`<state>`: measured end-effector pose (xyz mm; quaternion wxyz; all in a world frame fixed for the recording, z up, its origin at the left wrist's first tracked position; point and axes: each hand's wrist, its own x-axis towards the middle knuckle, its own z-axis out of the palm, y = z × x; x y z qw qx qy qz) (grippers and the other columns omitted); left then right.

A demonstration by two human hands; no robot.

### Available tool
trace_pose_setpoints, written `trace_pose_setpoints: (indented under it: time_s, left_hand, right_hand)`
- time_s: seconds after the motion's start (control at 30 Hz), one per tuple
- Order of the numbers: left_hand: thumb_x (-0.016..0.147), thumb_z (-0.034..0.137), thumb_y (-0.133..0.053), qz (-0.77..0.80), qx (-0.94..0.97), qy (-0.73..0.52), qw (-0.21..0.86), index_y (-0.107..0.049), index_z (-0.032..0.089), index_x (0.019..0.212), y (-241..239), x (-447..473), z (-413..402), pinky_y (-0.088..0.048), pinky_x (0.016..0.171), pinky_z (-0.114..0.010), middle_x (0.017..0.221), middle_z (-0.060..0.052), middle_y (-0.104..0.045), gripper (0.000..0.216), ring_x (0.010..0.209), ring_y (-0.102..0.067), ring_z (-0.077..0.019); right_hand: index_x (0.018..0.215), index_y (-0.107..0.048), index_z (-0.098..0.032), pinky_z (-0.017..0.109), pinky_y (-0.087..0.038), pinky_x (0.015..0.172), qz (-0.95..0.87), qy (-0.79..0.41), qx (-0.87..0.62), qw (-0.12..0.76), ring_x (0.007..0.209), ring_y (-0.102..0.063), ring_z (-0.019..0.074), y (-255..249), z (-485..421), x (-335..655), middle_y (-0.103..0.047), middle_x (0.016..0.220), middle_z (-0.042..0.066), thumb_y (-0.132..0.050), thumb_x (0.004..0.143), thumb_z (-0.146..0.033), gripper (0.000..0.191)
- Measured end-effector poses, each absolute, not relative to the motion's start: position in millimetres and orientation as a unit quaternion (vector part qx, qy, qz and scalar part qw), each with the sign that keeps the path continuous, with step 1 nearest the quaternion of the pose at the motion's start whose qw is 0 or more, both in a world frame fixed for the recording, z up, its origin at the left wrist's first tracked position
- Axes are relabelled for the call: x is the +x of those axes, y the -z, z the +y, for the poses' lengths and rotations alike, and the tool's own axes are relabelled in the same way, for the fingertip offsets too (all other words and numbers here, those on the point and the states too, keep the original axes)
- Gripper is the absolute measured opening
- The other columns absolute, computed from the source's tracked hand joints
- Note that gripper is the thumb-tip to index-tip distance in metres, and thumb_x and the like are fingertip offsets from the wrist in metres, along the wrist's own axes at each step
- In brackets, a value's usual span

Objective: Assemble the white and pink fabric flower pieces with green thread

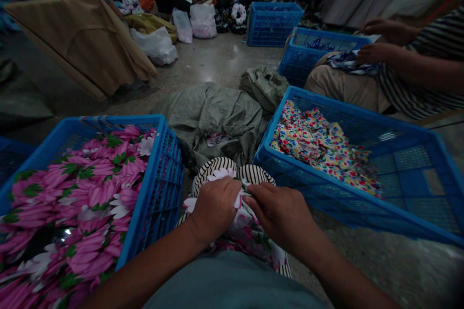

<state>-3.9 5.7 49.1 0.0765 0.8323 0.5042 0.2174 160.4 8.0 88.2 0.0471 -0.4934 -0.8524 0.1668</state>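
Observation:
Over my lap, my left hand [216, 208] is closed on a white and pink fabric flower [222, 174], whose petal-shaped edges stick out beyond the knuckles. My right hand [284, 212] pinches the same piece from the other side, thumb and forefinger together near a bit of green. The fingertips of the left hand are mostly hidden. Beneath both hands lies more pink, white and green printed cloth [241, 231] on striped black-and-white fabric [255, 174] covering my knees.
On the left stands a blue crate [161, 154] full of pink fabric flowers [90, 193]. A second blue crate [402, 135] on the right holds colourful printed cloth [319, 149]. A green-grey sack [213, 111] lies ahead. A co-worker's hands [377, 53] handle blue cloth at right.

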Motion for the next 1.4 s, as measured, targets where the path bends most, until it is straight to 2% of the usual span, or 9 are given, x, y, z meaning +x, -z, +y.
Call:
trace_pose_setpoints:
  time_s: [0.2, 0.53, 0.77, 0.9, 1.4]
  left_hand:
    - [0.073, 0.011, -0.050, 0.508, 0.828, -0.221, 0.090, -0.058, 0.015, 0.074, -48.4, -3.6, 5.0, -0.043, 0.057, -0.030, 0.066, -0.004, -0.059, 0.009, 0.062, -0.055, -0.0194]
    - [0.072, 0.011, -0.053, 0.500, 0.826, -0.239, 0.106, -0.059, 0.014, 0.081, -45.1, -3.3, 4.1, -0.044, 0.060, -0.031, 0.071, -0.005, -0.061, 0.011, 0.066, -0.057, -0.0201]
    - [0.072, 0.011, -0.053, 0.498, 0.827, -0.240, 0.104, -0.059, 0.015, 0.081, -44.1, -2.5, 2.8, -0.043, 0.059, -0.031, 0.070, -0.004, -0.060, 0.011, 0.066, -0.057, -0.0200]
    - [0.072, 0.010, -0.054, 0.498, 0.827, -0.238, 0.106, -0.059, 0.015, 0.080, -42.9, -3.0, 2.3, -0.043, 0.060, -0.031, 0.070, -0.004, -0.060, 0.011, 0.066, -0.057, -0.0201]
    - [0.070, 0.007, -0.049, 0.504, 0.830, -0.214, 0.108, -0.057, 0.017, 0.083, -43.7, -2.0, 2.0, -0.043, 0.063, -0.030, 0.073, -0.005, -0.061, 0.018, 0.068, -0.057, -0.0199]
  right_hand:
    - [0.090, -0.061, -0.022, 0.027, -0.027, 0.054, -0.850, -0.175, -0.496, 0.040, 0.066, -0.060, 0.0172, -87.7, 8.3, 161.3, -0.064, 0.076, 0.003, -0.040, 0.090, -0.035, 0.025]
    - [0.084, -0.060, -0.021, 0.025, -0.030, 0.056, -0.840, -0.214, -0.493, 0.078, 0.068, -0.061, 0.0162, -83.1, 9.2, 165.6, -0.064, 0.075, 0.003, -0.039, 0.090, -0.036, 0.026]
    - [0.086, -0.060, -0.021, 0.025, -0.030, 0.056, -0.847, -0.195, -0.492, 0.058, 0.067, -0.060, 0.0165, -84.4, 8.4, 165.5, -0.064, 0.076, 0.004, -0.039, 0.090, -0.034, 0.025]
    - [0.081, -0.060, -0.021, 0.026, -0.028, 0.055, -0.854, -0.184, -0.485, 0.045, 0.065, -0.059, 0.0155, -84.0, 9.0, 165.5, -0.064, 0.073, 0.003, -0.040, 0.090, -0.032, 0.025]
    - [0.082, -0.060, -0.020, 0.026, -0.026, 0.054, -0.850, -0.196, -0.488, 0.031, 0.064, -0.057, 0.0150, -87.0, 8.7, 166.2, -0.063, 0.073, 0.004, -0.038, 0.090, -0.036, 0.028]
